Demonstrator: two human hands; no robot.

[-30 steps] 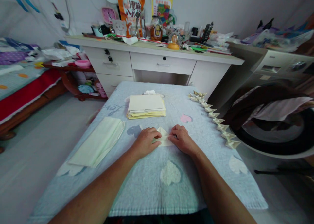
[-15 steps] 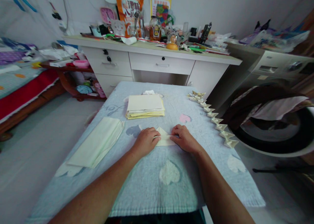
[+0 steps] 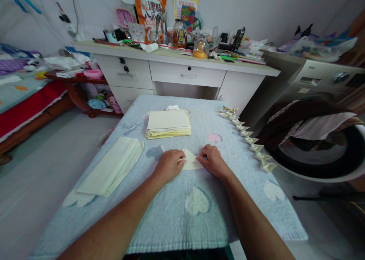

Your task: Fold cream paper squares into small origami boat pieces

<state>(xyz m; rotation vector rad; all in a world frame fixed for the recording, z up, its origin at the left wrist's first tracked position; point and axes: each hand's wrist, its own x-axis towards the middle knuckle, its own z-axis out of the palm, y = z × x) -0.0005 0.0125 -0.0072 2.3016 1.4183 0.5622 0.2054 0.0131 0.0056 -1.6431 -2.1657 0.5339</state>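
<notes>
A pale yellow sheet of paper (image 3: pixel 191 163), folded to a point at its far side, lies on the cloth-covered table between my hands. My left hand (image 3: pixel 171 162) pinches its left edge, thumb and fingers closed. At the right edge, my right hand (image 3: pixel 211 159) grips the paper the same way. Beyond them sits a stack of cream and yellow paper (image 3: pixel 168 121). To the left lies a folded bundle of pale paper (image 3: pixel 111 167). A row of folded paper pieces (image 3: pixel 253 144) runs along the table's right side.
A blue patterned cloth (image 3: pixel 171 222) covers the table. Behind it stands a white desk (image 3: pixel 188 72) crowded with a jar (image 3: pixel 180 34), an orange bag (image 3: pixel 149 13) and other items. A washing machine (image 3: pixel 319 77) with dark fabric in its open door is at right; a bed (image 3: pixel 25 96) at left.
Both hands keep hold of the folded paper. The right hand has shifted very slightly left along its edge; little else differs.
</notes>
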